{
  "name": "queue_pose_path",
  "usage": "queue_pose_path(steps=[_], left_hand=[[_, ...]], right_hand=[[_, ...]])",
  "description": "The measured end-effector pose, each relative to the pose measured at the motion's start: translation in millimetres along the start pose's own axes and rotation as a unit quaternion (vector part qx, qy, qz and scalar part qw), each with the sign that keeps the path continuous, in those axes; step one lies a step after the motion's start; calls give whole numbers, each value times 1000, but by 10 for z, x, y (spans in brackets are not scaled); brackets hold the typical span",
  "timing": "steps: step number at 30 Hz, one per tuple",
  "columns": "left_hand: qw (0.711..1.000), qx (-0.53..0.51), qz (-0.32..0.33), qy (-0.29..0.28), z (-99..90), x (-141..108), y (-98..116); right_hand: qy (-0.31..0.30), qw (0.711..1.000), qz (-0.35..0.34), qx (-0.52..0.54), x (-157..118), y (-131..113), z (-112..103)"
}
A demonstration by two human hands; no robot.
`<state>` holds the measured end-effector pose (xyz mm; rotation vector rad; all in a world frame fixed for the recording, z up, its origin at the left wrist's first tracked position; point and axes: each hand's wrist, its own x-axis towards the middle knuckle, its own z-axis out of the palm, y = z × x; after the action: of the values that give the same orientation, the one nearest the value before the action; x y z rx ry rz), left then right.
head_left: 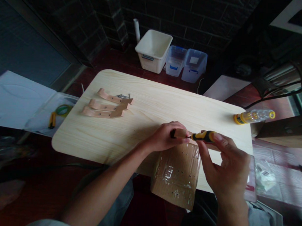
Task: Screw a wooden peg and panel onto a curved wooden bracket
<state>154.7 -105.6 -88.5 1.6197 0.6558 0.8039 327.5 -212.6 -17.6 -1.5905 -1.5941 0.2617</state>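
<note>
My left hand (166, 136) is closed around a small curved wooden piece (180, 133) near the table's front edge. In my right hand (225, 158) is a yellow-and-black screwdriver (203, 136), gripped by its handle and pointing left. Its tip meets the wooden piece beside my left fingers; the exact contact spot is too small to make out. Under both hands lies a taped cardboard piece (176, 172) with several small holes, jutting over the table's front edge. Three similar curved wooden pieces (103, 113) lie at the table's left, with a few metal screws (122, 96) beside the farthest.
The pale wooden table (146, 99) has rounded corners. A clear bottle-shaped container with yellow ends (254, 116) lies at its right edge. On the floor behind stand a cream bin (154, 52) and two clear plastic boxes (193, 66). An open white box (36, 109) is at left.
</note>
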Motion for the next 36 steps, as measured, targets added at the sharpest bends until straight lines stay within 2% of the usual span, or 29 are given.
queue_pose_path(steps=[6, 20, 27, 32, 36], left_hand=[[1000, 0, 3, -4, -5, 6, 19], [1000, -2, -13, -12, -18, 14, 5], [1000, 0, -11, -20, -22, 19, 9], [1000, -1, -11, -14, -18, 14, 0], [1000, -2, -5, -11, -15, 7, -4]], right_hand=[[-25, 999, -26, 36, 30, -65, -33], [4, 1000, 6, 30, 15, -14, 2], [-26, 999, -27, 32, 37, -66, -33], [-19, 1000, 8, 5, 25, -25, -28], [-3, 999, 24, 28, 19, -20, -13]])
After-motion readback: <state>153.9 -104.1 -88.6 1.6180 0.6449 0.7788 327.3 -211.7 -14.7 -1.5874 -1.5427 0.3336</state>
